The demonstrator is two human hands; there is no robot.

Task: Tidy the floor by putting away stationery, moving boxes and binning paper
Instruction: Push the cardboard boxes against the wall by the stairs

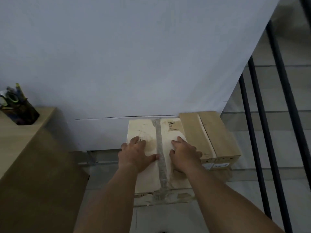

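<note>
Taped box (pixel 151 179) on the floor, at the foot of the wall (pixel 134 56). The left hand (pixel 134 153) and right hand (pixel 184 154) lie palm-down on its lid, fingers spread and gripping nothing, one on each side of the tape strip (pixel 159 142) (the left thumb touches it). A second box (pixel 208 135) sits against the taped box's right side. A desk (pixel 25 148) bearing a pen holder (pixel 21 113) stands to its left.
</note>
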